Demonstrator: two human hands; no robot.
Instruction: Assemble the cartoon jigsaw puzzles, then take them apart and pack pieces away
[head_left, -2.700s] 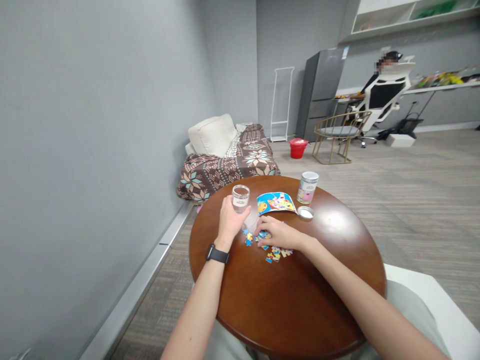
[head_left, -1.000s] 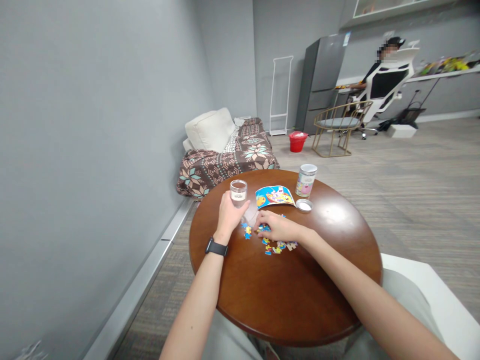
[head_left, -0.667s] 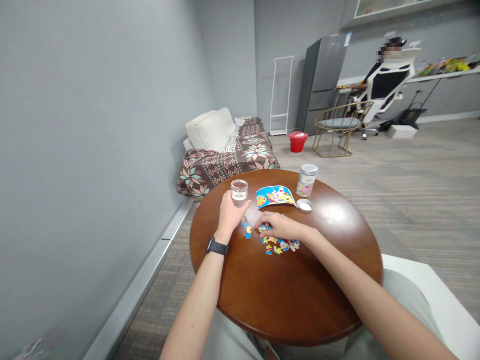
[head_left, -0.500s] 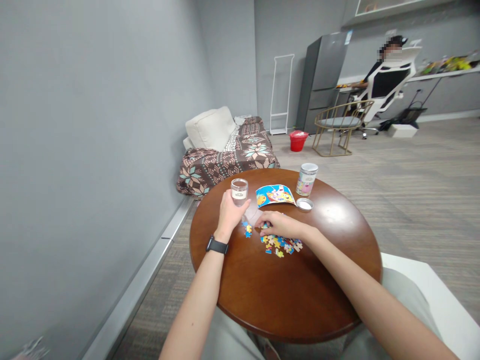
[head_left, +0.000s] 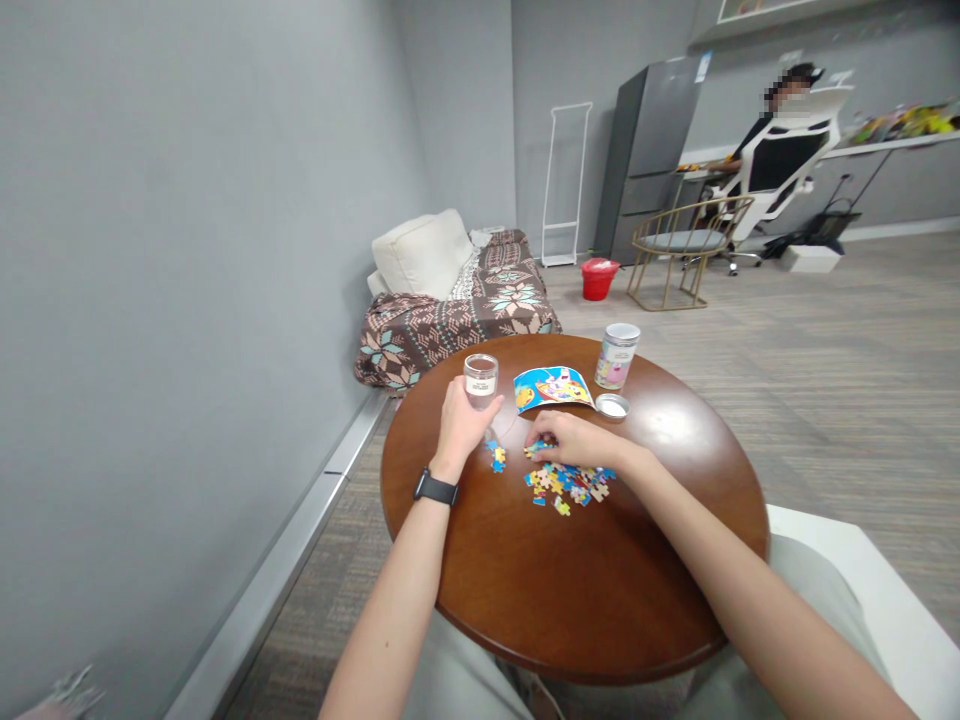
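Note:
My left hand (head_left: 463, 425) is wrapped around a clear jar (head_left: 481, 380) with a white label, at the left of the round wooden table; the hand hides part of it. A few joined-looking blue and yellow puzzle pieces (head_left: 498, 458) lie just right of that wrist. With fingers curled and pinched, my right hand (head_left: 566, 438) is at the far left edge of a loose pile of puzzle pieces (head_left: 570, 485). Blue and yellow bits show under its fingertips. Beyond it lies a curled picture sheet (head_left: 555, 388) in blue, yellow and red.
A printed tin (head_left: 616, 358) stands at the table's far right, with a round metal lid (head_left: 612, 405) before it. Behind the wooden table (head_left: 600, 590) are a blanket-covered seat (head_left: 457, 335), a red bucket (head_left: 598, 280) and a gold-framed chair (head_left: 682, 243). A person sits farther back.
My right hand has shifted slightly right, away from the jar, along the far edge of the pile. My left hand still holds the jar. The view has moved a little.

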